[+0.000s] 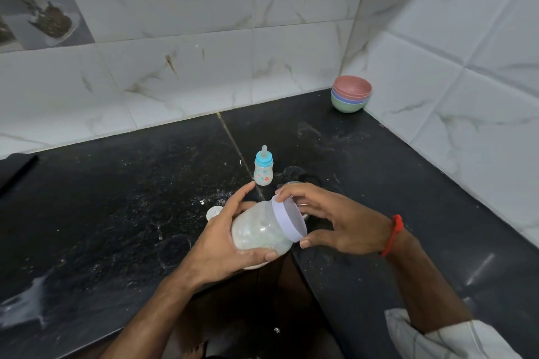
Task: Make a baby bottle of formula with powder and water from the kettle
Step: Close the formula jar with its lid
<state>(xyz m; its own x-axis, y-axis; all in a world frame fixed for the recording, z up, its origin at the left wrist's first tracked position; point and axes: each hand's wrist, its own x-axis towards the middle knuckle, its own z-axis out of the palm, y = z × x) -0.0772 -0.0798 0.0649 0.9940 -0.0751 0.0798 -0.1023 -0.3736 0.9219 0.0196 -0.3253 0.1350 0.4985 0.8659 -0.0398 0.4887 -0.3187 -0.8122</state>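
I hold a clear plastic jar of white powder (258, 232) tilted on its side above the counter's front edge. My left hand (224, 237) grips the jar's body from below and behind. The fingertips and thumb of my right hand (335, 220) pinch the jar's white lid (287, 220). A small baby bottle (263, 167) with a blue collar and clear teat stands upright on the black counter (116, 198), just beyond my hands. No kettle is in view.
A stack of coloured bowls (351, 93) sits in the far right corner against the tiled walls. A small white round piece (214, 213) lies on the counter beside my left hand. White powder specks dot the counter.
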